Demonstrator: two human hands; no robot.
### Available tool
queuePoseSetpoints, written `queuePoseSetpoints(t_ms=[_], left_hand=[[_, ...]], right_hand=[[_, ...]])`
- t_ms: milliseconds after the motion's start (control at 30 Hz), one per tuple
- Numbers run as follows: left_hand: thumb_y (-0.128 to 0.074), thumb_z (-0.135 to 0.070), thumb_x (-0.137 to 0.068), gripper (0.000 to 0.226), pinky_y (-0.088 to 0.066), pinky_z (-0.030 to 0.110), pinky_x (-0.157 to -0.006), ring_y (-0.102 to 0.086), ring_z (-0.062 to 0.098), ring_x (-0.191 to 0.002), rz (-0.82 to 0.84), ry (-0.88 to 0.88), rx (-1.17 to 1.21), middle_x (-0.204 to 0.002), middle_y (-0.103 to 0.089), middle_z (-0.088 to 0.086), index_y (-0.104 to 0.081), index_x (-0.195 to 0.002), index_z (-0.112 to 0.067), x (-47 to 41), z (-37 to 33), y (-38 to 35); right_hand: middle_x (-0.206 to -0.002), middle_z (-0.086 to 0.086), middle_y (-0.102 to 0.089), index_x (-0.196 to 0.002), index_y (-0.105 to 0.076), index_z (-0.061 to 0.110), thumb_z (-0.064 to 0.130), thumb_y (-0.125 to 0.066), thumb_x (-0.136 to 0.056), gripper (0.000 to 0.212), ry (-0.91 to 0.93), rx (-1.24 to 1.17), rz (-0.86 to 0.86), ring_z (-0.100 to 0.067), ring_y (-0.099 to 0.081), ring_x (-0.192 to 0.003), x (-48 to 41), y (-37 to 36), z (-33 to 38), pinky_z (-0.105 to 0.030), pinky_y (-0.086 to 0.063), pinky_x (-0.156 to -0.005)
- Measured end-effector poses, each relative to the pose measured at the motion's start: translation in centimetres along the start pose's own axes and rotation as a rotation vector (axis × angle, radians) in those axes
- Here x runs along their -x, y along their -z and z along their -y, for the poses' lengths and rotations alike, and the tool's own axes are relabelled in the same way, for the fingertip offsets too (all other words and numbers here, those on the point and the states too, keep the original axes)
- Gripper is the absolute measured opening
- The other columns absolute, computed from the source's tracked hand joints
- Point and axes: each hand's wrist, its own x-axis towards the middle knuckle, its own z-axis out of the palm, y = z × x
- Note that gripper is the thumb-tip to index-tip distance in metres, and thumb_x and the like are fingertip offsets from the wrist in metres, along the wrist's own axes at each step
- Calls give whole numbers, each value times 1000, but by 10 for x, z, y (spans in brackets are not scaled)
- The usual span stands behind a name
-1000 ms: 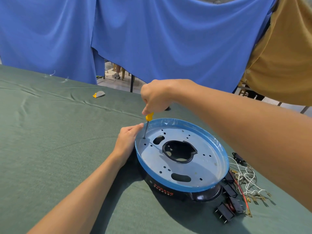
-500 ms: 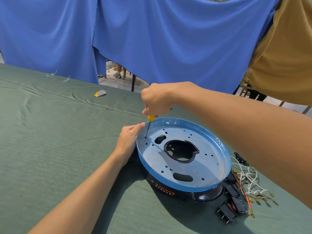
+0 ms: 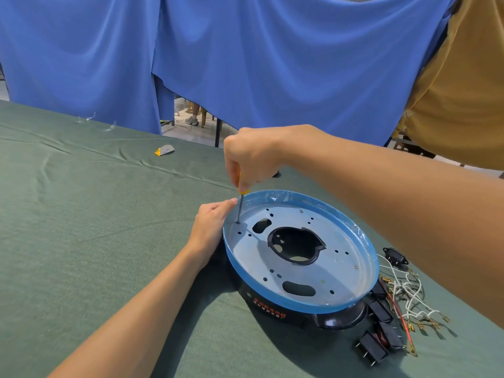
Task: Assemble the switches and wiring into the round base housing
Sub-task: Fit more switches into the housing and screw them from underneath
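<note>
The right hand [image 3: 253,156] is curled around the yellow handle of a slim steel-shafted screwdriver [image 3: 240,207]. It holds the tool nearly upright, with the tip set in a small hole near the left edge of the plate. The left hand [image 3: 208,227] lies against the left side of the round black base housing [image 3: 338,320], its fingers fairly straight. One fingertip touches the blue-filmed rim just beside the screwdriver shaft (the lower fingers are hidden behind the rim).

The housing sits on the green cloth-covered table [image 3: 81,227], towards the right. Its pale grey perforated metal plate [image 3: 327,279] faces up, with a large black-edged opening in the middle and two elongated slots.

Several black rocker switches [image 3: 380,312] lie on the cloth just right of the housing, with more below them near the front edge. Beside them is a loose tangle of white wires [image 3: 411,296] with brass terminals, and one red wire [image 3: 401,316] runs through it. A small black socket part [image 3: 395,256] lies just beyond the wires.

Far back on the table is a small grey and yellow object [image 3: 164,150]. Blue fabric curtains [image 3: 245,64] hang behind the table, with an ochre cloth [image 3: 463,91] at the right.
</note>
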Motion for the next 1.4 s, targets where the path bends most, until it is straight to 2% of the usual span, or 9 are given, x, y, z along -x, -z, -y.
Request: queuePoseSetpoints(t_ms=[200,367,533,700,867,1033,1100,1267,1400], left_hand=[[-60,-27,-93,41,-43,32,-59,-54,17,-49,-1,-7,5,-55,-62,5,-62,-57,-8,-1,0,0],[-60,-26,-94,49,-42,29,-55,-53,12,-46,8,-2,3,-51,-61,0,-60,-45,-20,0,0,0],[-61,-27,-93,47,-41,33,-61,-51,15,-49,-5,-5,-2,-54,-59,3,-58,-47,-19,0,0,0],[-61,-25,-93,49,-40,31,-59,-51,13,-46,-21,15,-15,-50,-58,0,-57,-44,-18,-2,0,-1],[-62,-26,-92,41,-41,36,-64,-51,19,-54,-27,1,-7,-58,-59,8,-62,-66,5,-2,0,0],[-62,-25,-93,42,-41,37,-66,-53,21,-59,-24,-2,3,-64,-60,12,-61,-69,9,-2,-1,0],[-61,-25,-93,41,-43,33,-64,-56,18,-57,-14,-6,-2,-61,-63,7,-67,-63,2,-2,-1,0],[-62,-26,-92,43,-45,31,-61,-58,15,-53,-2,-10,-12,-59,-66,4,-66,-50,-17,-2,0,0],[-60,-25,-93,45,-43,30,-58,-55,13,-48,-9,-2,-28,-54,-63,3,-63,-49,-15,-2,0,0]], right_hand=[[-45,6,-63,-67,-60,9,19,-60,-93,28,-110,-156,109,-6,-56,-38,-7,-4,-5,-17,-42,-46],[-67,-11,-67,-82,-54,0,20,-47,-102,29,-224,-316,218,-12,-45,-42,-14,0,-1,-17,-39,-43],[-65,-7,-50,-78,-58,8,31,-62,-93,29,-228,-62,355,-19,-35,-49,-7,6,-3,-23,-31,-47],[-91,-6,-70,-99,-72,9,33,-65,-89,27,-103,46,122,-27,-65,-85,0,-4,-10,-23,-41,-54],[-54,7,-58,-67,-68,16,32,-63,-88,27,-85,14,104,-10,-49,-49,-3,-3,-5,-17,-34,-40],[-54,-1,-56,-63,-59,7,17,-49,-92,32,-235,-178,266,-12,-25,-30,-9,-3,0,-12,-23,-36],[-56,-4,-49,-67,-56,6,15,-46,-93,30,-261,-196,288,-14,-23,-32,-10,-2,1,-13,-21,-37],[-62,-5,-43,-71,-52,8,27,-68,-88,29,-229,-189,303,-21,-32,-48,-2,-2,-3,-24,-30,-47],[-81,0,-60,-99,-66,9,30,-70,-87,25,-99,85,64,-17,-51,-66,9,-5,-1,-13,-37,-39]])
